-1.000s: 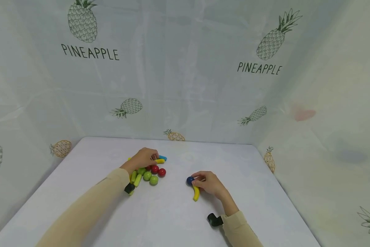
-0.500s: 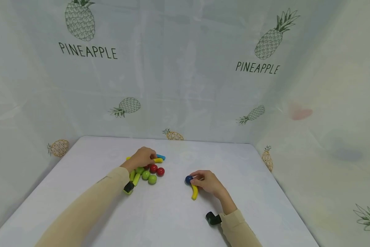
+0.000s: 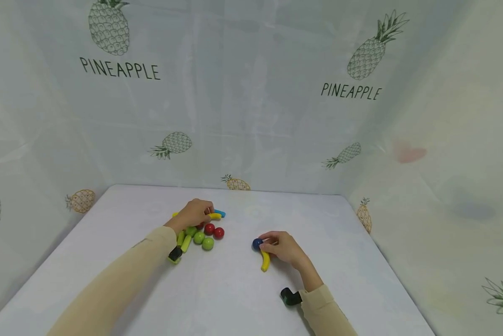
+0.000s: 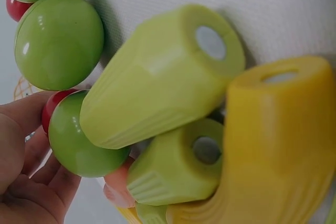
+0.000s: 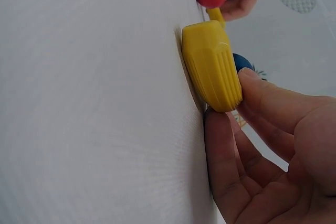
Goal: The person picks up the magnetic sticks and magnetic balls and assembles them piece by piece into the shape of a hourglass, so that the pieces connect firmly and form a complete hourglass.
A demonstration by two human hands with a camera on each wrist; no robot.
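In the head view, my left hand (image 3: 195, 213) reaches over a cluster at the back left. Its fingertips pinch a short yellow magnetic rod (image 3: 215, 216); the contact is partly hidden. Under and before this hand lie red balls (image 3: 219, 233), green balls (image 3: 207, 243) and light-green rods (image 3: 186, 243). The left wrist view shows silver discs in the ends of a light-green rod (image 4: 163, 77) and an orange-yellow rod (image 4: 281, 135). Further right, my right hand (image 3: 284, 247) grips a dark blue ball (image 3: 257, 244), which a curved yellow rod (image 5: 210, 66) touches, its other end pointing frontward.
A blue rod (image 3: 220, 213) lies behind the yellow one. Everything sits on a white table (image 3: 226, 289), bounded by a pineapple-printed curtain (image 3: 251, 116). A black wrist camera (image 3: 290, 297) projects from the right sleeve, another (image 3: 175, 254) from the left.
The head view has shifted slightly. Under my left fingers, the yellow rod has moved a little left relative to the red balls. My right hand stays with the blue ball.
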